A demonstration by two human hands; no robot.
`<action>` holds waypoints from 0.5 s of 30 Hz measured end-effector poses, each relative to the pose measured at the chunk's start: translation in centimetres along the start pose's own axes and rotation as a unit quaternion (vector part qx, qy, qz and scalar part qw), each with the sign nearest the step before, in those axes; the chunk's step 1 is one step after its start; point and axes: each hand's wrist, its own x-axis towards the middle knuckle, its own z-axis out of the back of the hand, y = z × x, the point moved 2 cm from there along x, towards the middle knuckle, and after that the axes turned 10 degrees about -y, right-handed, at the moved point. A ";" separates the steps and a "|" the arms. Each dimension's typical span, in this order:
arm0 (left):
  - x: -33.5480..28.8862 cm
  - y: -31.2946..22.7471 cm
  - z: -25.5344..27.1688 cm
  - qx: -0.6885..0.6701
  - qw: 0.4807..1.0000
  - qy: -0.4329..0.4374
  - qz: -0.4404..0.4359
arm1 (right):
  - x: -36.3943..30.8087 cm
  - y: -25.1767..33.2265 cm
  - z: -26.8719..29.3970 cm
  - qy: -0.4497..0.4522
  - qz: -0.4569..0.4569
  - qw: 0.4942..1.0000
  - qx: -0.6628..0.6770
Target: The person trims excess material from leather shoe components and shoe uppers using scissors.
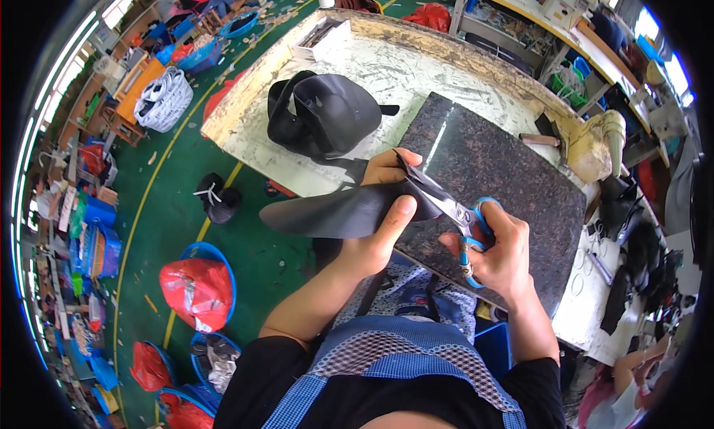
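Note:
My left hand (383,224) grips a black leather piece (327,215), thumb on top and fingers behind its upper edge. The piece's wide end sticks out to the left, over the table's front edge. In my right hand (502,254) is a pair of scissors (462,217) with blue-wrapped handles. Their blades reach up and left to the leather beside my left fingers, and the tip lies close to them. How far apart the blades stand is hard to make out. Past my left hand, a curled pile of black leather (335,113) rests on the white table (242,150).
Under my right hand lies a dark stone slab (491,154). A hammer (539,140) sits near its far right corner, and a small white box of tools (320,39) at the table's back left. On the green floor stand blue tubs with red bags (195,295). Another person (625,392) is at lower right.

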 end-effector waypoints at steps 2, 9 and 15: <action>0.2 -0.5 -0.4 -0.010 1.000 -0.002 -0.020 | -0.2 -0.2 0.3 -0.007 -0.003 1.000 -0.004; 0.6 -1.2 -1.1 0.072 0.990 -0.009 -0.118 | -1.1 -1.0 0.6 0.026 -0.084 0.996 0.001; 0.7 -2.0 -1.1 0.188 0.971 -0.011 -0.147 | -1.2 -1.3 0.2 0.063 -0.136 0.988 0.041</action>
